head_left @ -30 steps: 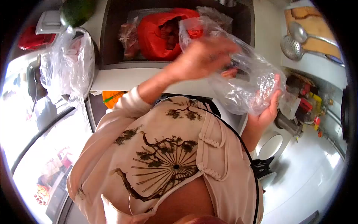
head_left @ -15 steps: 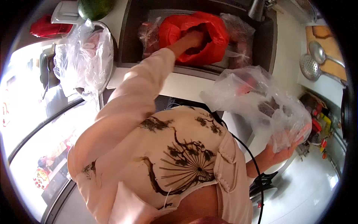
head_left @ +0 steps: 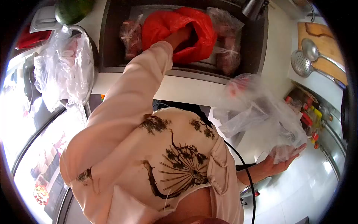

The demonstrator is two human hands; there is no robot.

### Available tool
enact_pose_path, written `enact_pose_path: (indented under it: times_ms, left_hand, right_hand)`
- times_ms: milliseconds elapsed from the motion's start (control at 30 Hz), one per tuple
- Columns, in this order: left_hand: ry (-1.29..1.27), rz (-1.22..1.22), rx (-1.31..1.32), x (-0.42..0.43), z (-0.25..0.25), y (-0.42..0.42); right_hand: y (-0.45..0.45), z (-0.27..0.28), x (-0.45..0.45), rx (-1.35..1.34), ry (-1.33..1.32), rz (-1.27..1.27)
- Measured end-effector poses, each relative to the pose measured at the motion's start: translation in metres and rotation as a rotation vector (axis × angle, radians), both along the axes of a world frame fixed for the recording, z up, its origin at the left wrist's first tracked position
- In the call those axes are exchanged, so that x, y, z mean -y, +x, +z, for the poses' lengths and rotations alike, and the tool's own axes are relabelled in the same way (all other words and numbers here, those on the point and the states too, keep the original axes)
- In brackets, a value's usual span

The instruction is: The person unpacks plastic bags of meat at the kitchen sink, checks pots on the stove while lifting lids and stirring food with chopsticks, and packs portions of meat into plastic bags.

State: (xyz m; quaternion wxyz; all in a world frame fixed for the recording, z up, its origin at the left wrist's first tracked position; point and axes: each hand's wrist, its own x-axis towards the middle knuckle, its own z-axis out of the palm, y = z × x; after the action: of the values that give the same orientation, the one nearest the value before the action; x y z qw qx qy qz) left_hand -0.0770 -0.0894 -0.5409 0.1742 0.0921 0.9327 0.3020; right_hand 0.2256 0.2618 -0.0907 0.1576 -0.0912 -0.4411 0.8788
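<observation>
My left hand (head_left: 181,36) reaches into an open red plastic bag (head_left: 158,35) that stands in the dark sink (head_left: 108,41); its fingers are hidden inside. Off to the right, my right hand (head_left: 276,165) grips a clear plastic bag (head_left: 257,112) by its lower end, away from the sink. That bag is puffed out, and a reddish patch shows near its far end. Beside the red bag, on its left, lies a tied clear bag of reddish food (head_left: 131,39). Another knotted clear bag with dark red contents (head_left: 228,59) lies on its right.
A metal basin (head_left: 92,71) holding clear plastic bags (head_left: 61,71) stands left of the sink, near a large green melon (head_left: 74,9). At right, a ladle (head_left: 310,48) and a skimmer (head_left: 301,63) lie by a wooden board (head_left: 328,46). A faucet (head_left: 253,9) overhangs the sink.
The view has shifted, so the sink sits further left. My right hand and the clear bag have moved a little outward, away from the sink. My left hand stays in the red bag.
</observation>
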Motion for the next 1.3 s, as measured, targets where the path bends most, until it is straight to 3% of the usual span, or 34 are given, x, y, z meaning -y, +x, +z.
enact_pose_path:
  times_ms: [33, 100, 133, 200, 333, 400, 433, 500, 533, 567, 600, 633, 733, 833, 900, 933, 967, 1000, 1033, 1067, 1100, 1167, 1200, 1233, 1300]
  left_hand:
    - [0.005, -0.002, -0.002, -0.004, 0.038, 0.007]
    - [0.687, 0.409, 0.352, -0.014, 0.133, 0.023]
    - [0.692, 0.406, 0.35, -0.015, 0.122, 0.02]
    - [0.485, 0.273, 0.257, -0.016, 0.087, 0.007]
    - [0.277, 0.119, 0.096, 0.001, 0.091, 0.009]
    - [-0.354, -0.274, -0.003, 0.01, 0.11, 0.008]
    - [-0.368, -0.273, -0.005, 0.016, 0.13, 0.012]
    - [-0.236, -0.264, 0.044, 0.026, 0.177, 0.026]
    - [-0.245, -0.267, 0.033, 0.031, 0.208, 0.034]
    - [0.021, -0.091, 0.228, 0.037, 0.243, 0.045]
    - [0.29, 0.089, 0.421, 0.042, 0.27, 0.058]
    - [0.285, 0.091, 0.41, 0.045, 0.286, 0.066]
    - [0.626, 0.221, 0.134, 0.039, 0.331, 0.092]
    - [0.946, 0.09, -0.015, 0.009, 0.389, 0.122]
    - [1.181, -0.157, -0.017, -0.02, 0.411, 0.139]
    - [1.181, -0.198, 0.035, -0.038, 0.418, 0.147]
    - [1.175, -0.232, 0.086, -0.057, 0.421, 0.152]
    - [1.175, -0.223, 0.083, -0.076, 0.411, 0.155]
    - [0.967, -0.332, -0.118, -0.094, 0.393, 0.158]
    - [0.746, -0.434, -0.305, -0.102, 0.383, 0.16]
    - [0.741, -0.43, -0.305, -0.097, 0.39, 0.159]
    - [0.739, -0.515, -0.138, -0.074, 0.415, 0.15]
    - [0.928, -0.434, -0.177, -0.057, 0.418, 0.144]
    - [1.191, -0.25, 0.07, -0.033, 0.42, 0.139]
    - [0.865, 0.049, -0.189, 0.004, 0.4, 0.108]
  right_hand:
    - [-0.008, 0.006, 0.015, -0.002, 0.005, -0.002]
    - [-0.029, 0.013, 0.047, 0.402, 0.5, -0.602]
    - [-0.031, 0.012, 0.049, 0.398, 0.503, -0.605]
    - [-0.035, 0.009, 0.05, 0.309, 0.319, -0.562]
    - [-0.059, 0.022, 0.067, 0.288, 0.114, -0.579]
    - [-0.062, 0.022, 0.064, 0.314, -0.014, -0.52]
    - [-0.062, 0.019, 0.07, 0.313, -0.029, -0.518]
    - [-0.062, 0.015, 0.083, 0.264, 1.18, -0.308]
    - [-0.066, 0.014, 0.081, 0.258, 1.17, -0.317]
    - [-0.07, 0.017, 0.078, 0.276, 0.748, -0.296]
    - [-0.074, 0.019, 0.08, 0.275, 0.535, -0.27]
    - [-0.078, 0.021, 0.082, 0.275, 0.32, -0.262]
    - [-0.086, 0.021, 0.101, 0.156, 0.712, -0.113]
    - [-0.088, 0.02, 0.105, 0.014, 0.982, -0.055]
    - [-0.088, 0.02, 0.089, 0.16, 0.132, 0.094]
    - [-0.09, 0.019, 0.079, 0.211, -0.271, 0.166]
    - [-0.088, 0.023, 0.083, 0.218, -0.267, 0.169]
    - [-0.088, 0.029, 0.094, 0.211, -0.143, 0.098]
    - [-0.088, 0.032, 0.103, 0.199, -0.023, 0.031]
    - [-0.081, 0.024, 0.105, 0.139, 0.628, 0.033]
    - [-0.08, 0.022, 0.104, 0.138, 0.624, 0.038]
    - [-0.08, 0.019, 0.096, 0.058, 0.912, -0.077]
    - [-0.079, 0.024, 0.089, 0.286, 0.564, -0.157]
    - [-0.078, 0.028, 0.083, 0.451, 0.167, -0.32]
    - [-0.076, 0.027, 0.076, 0.412, 0.123, -0.341]
